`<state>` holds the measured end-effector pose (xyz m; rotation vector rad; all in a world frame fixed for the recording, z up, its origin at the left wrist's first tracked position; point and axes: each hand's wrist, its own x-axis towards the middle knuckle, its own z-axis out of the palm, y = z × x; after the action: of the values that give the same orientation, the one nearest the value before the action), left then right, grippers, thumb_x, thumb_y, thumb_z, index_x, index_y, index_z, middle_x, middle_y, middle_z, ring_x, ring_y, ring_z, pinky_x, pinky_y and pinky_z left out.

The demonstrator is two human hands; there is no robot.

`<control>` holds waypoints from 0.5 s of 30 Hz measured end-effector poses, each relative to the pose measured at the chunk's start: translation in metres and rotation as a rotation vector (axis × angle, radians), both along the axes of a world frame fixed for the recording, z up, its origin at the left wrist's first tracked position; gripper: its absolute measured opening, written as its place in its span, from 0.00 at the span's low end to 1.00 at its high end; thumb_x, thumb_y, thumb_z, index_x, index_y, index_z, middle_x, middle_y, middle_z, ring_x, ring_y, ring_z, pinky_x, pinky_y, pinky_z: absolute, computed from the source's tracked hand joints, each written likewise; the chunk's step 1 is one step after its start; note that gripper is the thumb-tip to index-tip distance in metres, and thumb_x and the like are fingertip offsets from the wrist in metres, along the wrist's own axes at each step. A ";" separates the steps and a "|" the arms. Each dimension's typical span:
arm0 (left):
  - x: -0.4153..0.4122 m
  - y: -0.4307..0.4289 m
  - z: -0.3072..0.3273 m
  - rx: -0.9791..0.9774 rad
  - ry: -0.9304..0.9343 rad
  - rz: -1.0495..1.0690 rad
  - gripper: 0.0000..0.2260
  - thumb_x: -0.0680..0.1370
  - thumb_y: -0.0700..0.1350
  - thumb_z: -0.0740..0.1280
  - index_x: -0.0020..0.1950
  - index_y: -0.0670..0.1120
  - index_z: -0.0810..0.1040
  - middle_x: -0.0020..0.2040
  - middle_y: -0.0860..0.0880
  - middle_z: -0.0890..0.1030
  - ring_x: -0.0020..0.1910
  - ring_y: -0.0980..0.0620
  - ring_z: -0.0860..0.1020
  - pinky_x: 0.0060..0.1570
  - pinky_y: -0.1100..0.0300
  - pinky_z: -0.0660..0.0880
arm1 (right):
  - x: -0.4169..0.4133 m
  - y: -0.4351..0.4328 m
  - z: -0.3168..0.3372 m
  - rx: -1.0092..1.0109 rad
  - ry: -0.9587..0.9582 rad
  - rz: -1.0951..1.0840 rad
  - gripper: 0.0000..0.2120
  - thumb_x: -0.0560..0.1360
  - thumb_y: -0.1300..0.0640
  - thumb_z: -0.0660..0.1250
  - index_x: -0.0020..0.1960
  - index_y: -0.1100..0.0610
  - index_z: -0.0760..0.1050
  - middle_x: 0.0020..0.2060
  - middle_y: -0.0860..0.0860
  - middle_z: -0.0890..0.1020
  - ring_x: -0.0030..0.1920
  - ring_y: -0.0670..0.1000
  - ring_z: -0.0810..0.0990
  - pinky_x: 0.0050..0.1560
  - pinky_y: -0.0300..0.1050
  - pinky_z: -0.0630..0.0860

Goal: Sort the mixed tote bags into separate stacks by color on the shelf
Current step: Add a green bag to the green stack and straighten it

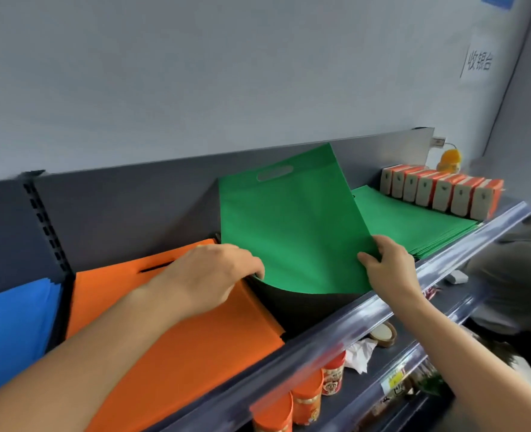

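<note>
Left hand and right hand each pinch an edge of the upright green tote bag; next it likely goes onto the green stack just beyond the right fingers.

We count one raised green bag and two hands on it, left hand and right hand. Right of that bag: one green stack and seven boxes. Left: one orange stack, one blue stack. Below: three cans.
</note>
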<state>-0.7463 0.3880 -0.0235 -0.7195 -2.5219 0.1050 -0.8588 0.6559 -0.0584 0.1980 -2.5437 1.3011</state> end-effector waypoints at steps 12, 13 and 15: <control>-0.130 0.153 -0.008 0.114 -0.145 0.091 0.22 0.74 0.30 0.61 0.61 0.52 0.78 0.57 0.54 0.80 0.56 0.53 0.78 0.53 0.52 0.77 | -0.176 0.127 0.008 0.164 0.028 0.050 0.20 0.76 0.61 0.65 0.67 0.59 0.70 0.58 0.58 0.79 0.45 0.57 0.79 0.49 0.53 0.78; -0.142 0.166 -0.009 0.128 -0.172 0.117 0.23 0.75 0.31 0.60 0.63 0.52 0.76 0.60 0.54 0.79 0.59 0.53 0.76 0.55 0.53 0.75 | -0.192 0.138 0.008 0.189 0.028 0.044 0.20 0.76 0.60 0.65 0.67 0.58 0.70 0.58 0.58 0.79 0.45 0.57 0.79 0.48 0.54 0.79; -0.164 0.192 -0.011 0.149 -0.217 0.170 0.25 0.76 0.31 0.57 0.67 0.54 0.73 0.64 0.55 0.76 0.63 0.55 0.73 0.60 0.56 0.72 | -0.219 0.157 0.009 0.233 0.033 0.041 0.19 0.76 0.60 0.65 0.67 0.57 0.71 0.56 0.58 0.80 0.47 0.59 0.79 0.48 0.56 0.79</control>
<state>-0.9106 0.5804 -0.0340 -0.4783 -2.7599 -0.1065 -1.0777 0.8134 -0.0497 0.3178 -2.6716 1.0026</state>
